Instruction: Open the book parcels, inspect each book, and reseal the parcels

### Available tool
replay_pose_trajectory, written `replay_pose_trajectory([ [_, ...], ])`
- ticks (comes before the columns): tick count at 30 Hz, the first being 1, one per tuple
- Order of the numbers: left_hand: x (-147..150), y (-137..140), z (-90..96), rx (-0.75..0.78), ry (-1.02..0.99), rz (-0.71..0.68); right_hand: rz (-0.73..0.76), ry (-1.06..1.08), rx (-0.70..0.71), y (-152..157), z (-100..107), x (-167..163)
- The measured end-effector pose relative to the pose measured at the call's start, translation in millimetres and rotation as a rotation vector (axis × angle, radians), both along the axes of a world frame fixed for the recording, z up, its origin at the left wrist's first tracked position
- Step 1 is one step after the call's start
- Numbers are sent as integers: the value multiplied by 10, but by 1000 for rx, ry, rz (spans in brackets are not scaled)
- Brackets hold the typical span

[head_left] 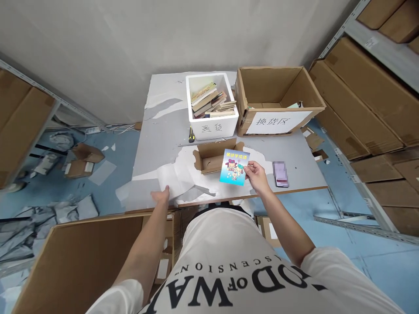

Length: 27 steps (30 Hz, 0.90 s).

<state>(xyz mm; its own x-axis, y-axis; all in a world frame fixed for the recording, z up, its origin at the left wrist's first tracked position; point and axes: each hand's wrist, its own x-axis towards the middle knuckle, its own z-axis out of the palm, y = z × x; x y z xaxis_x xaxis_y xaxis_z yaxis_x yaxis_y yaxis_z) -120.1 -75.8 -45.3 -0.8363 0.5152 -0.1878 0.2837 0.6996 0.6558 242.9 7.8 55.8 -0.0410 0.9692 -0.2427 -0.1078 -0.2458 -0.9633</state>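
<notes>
My right hand (256, 176) pinches the right edge of a thin children's book (234, 167) with a blue and yellow cover and cartoon figures. The book is held above the table, its cover facing me. A thin white packing sheet (173, 179) is gripped by my left hand (160, 197) at the table's front left; its fingers are partly hidden by the sheet. Just behind the book stands a small open cardboard box (212, 163), with nothing visible inside. More torn white packing material lies around and under this box.
A white foam box (214, 129) with several books stands at the back, beside a large open cardboard box (281, 120). A yellow and black box cutter (191, 135) and a phone (280, 174) lie on the table (150, 131). A big open carton (94, 257) stands front left.
</notes>
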Motion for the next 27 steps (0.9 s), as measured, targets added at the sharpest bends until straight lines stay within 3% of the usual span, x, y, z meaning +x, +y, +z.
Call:
replay_pose_trajectory([
  [2, 193, 37, 118, 92, 15, 49, -12, 22, -1, -4, 6, 1],
  [3, 343, 56, 201, 202, -13, 6, -16, 36, -1, -10, 11, -5],
  [5, 727, 81, 400, 396, -303, -252, -10, 62, 11, -32, 26, -36],
  [7, 1145, 83, 613, 445, -695, -499, 9, 78, 39, -63, 43, -85],
  [11, 1670, 45, 931, 509, -914, -473, 67, 83, 112, -97, 77, -120],
  [16, 1680, 10, 1046, 499, -895, -420, 255, 11, 283, 77, 207, 154],
  [22, 1677, 9, 1043, 454, -965, -453, 577, -364, 614, 379, 474, 458],
  [27, 1753, -10, 1010, 527, -951, -436, 557, -446, 690, 491, 531, 424],
])
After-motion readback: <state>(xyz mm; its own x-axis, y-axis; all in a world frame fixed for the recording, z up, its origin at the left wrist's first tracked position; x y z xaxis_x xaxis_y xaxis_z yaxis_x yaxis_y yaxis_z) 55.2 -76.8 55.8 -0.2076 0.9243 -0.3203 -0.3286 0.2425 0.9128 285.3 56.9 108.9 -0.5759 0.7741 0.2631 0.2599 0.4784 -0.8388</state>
